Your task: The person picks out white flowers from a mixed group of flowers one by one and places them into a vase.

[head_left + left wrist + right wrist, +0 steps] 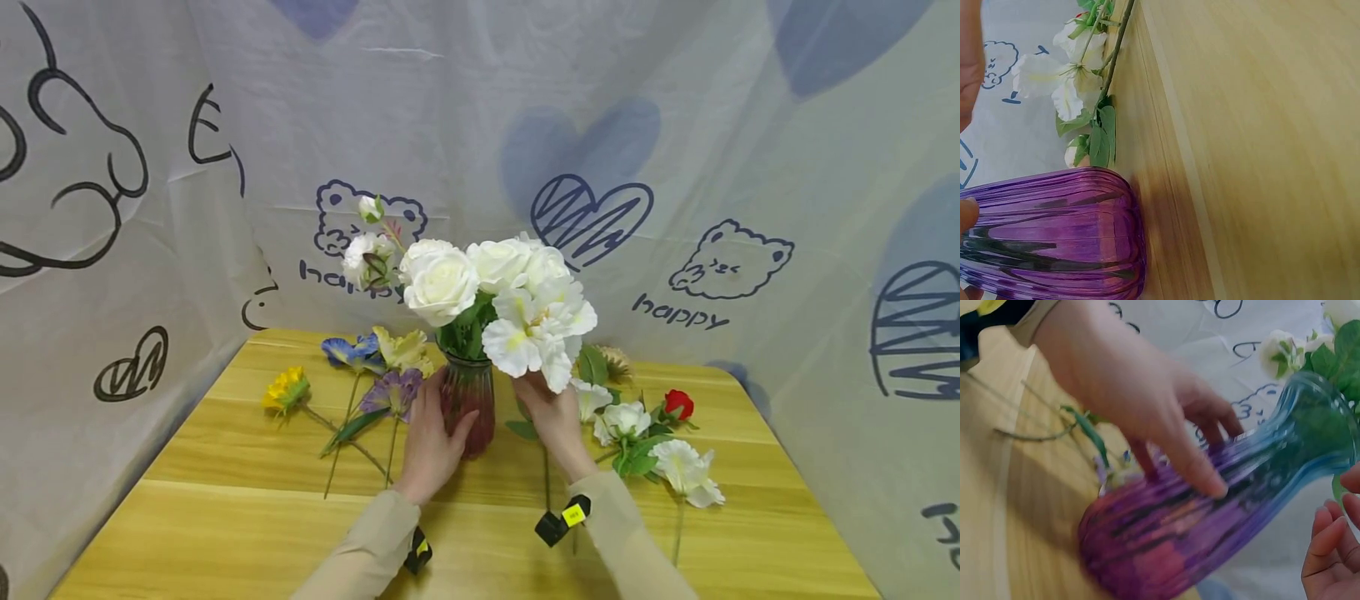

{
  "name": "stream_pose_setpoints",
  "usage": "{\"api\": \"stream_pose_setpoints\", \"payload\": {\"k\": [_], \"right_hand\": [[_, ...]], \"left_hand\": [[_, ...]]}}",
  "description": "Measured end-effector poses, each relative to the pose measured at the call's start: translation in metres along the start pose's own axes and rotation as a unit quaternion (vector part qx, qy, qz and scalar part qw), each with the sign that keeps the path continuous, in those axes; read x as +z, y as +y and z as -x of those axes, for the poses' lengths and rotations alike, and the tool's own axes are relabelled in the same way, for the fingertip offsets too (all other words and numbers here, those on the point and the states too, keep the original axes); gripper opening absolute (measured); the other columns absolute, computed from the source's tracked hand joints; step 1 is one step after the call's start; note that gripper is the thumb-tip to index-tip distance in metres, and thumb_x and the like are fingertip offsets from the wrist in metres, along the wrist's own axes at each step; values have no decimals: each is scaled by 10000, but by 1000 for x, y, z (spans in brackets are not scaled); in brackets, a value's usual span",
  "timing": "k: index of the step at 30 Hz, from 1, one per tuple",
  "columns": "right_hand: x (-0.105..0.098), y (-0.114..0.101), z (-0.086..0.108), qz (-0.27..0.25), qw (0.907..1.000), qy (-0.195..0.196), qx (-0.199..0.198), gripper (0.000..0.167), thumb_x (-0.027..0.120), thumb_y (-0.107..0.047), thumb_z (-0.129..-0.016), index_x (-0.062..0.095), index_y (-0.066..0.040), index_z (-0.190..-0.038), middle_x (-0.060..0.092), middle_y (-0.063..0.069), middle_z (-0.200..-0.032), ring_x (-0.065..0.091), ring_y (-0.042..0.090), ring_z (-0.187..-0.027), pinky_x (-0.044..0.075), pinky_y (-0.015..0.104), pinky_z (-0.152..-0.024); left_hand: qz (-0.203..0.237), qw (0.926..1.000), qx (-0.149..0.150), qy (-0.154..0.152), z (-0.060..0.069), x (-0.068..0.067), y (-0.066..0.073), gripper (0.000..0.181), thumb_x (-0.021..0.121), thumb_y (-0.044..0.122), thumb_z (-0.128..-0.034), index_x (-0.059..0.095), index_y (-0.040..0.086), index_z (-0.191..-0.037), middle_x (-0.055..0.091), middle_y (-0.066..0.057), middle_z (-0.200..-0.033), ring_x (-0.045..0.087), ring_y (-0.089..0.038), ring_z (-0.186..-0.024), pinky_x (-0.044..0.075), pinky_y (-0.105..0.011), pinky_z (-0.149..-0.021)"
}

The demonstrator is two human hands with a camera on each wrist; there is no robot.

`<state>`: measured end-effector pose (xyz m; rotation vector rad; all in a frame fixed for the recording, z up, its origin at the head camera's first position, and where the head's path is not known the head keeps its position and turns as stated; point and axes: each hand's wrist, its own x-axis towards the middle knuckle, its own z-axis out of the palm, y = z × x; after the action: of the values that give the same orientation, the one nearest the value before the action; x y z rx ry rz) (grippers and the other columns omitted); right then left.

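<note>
A ribbed glass vase (468, 404), purple-pink below and bluish at the neck, stands on the table with white flowers in it. My left hand (435, 437) grips its body from the left, thumb in front. In the right wrist view, the left hand (1141, 406) reaches over the glass (1166, 531). My right hand (551, 421) is beneath a large white bloom (536, 329), which partly hides it. Its loosely bent fingers (1329, 550) are beside the vase's neck, and nothing shows between them. White roses (442, 283) fill the bouquet's left and top.
Left of the vase lie a yellow flower (287, 390), a blue one (352, 352), a pale yellow one (405, 350) and a purple one (393, 393). On the right are white flowers (686, 471) and a red rose (678, 406). A printed curtain (465, 125) surrounds the wooden table (225, 517).
</note>
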<state>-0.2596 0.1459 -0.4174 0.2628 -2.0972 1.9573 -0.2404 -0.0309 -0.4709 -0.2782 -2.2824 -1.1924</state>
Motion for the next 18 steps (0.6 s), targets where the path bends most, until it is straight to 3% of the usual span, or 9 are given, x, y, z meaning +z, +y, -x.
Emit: {"api": "stream_pose_setpoints", "payload": {"k": [3, 6, 9, 12, 18], "right_hand": [[-10, 6, 4, 338, 9989, -31, 312, 178, 634, -81, -981, 652, 53, -1097, 630, 16, -726, 528, 43, -585, 440, 207, -550], [-21, 11, 9, 530, 9957, -27, 757, 252, 629, -130, -992, 640, 51, -1168, 733, 136, -1012, 626, 34, -724, 502, 214, -618], [-33, 17, 14, 699, 9920, -84, 1052, 267, 621, -175, -1004, 639, 21, -1183, 700, 204, -1226, 672, 42, -822, 536, 221, -671], [-45, 22, 18, 841, 9890, -92, 1215, 239, 615, -165, -1006, 652, -10, -1183, 714, 183, -1182, 681, 84, -835, 542, 218, -674], [-71, 26, 27, 950, 9837, -88, 1522, 257, 597, -156, -1018, 636, -32, -1238, 732, -9, -1016, 665, 93, -842, 566, 266, -713]], "left_hand": [[8, 10000, -56, -43, 0, 0, 0, 728, 724, 244, -940, 334, 25, -1515, 496, -241, -1404, 507, -407, -1302, 467, -562, -1070], [39, 9999, -89, -73, 0, -1, 0, 732, 722, 246, -941, 329, 28, -1519, 492, -243, -1408, 502, -410, -1307, 466, -564, -1074], [59, 9999, -103, -93, 0, -1, 0, 732, 720, 244, -942, 326, 27, -1520, 488, -244, -1413, 499, -413, -1310, 465, -568, -1077], [42, 9998, -124, -120, -1, -1, 0, 733, 716, 248, -945, 322, 30, -1523, 486, -243, -1418, 496, -411, -1314, 464, -567, -1080], [59, 9996, -204, -160, 0, -2, 1, 732, 716, 253, -945, 323, 41, -1525, 484, -240, -1421, 491, -412, -1314, 464, -574, -1071]]}}
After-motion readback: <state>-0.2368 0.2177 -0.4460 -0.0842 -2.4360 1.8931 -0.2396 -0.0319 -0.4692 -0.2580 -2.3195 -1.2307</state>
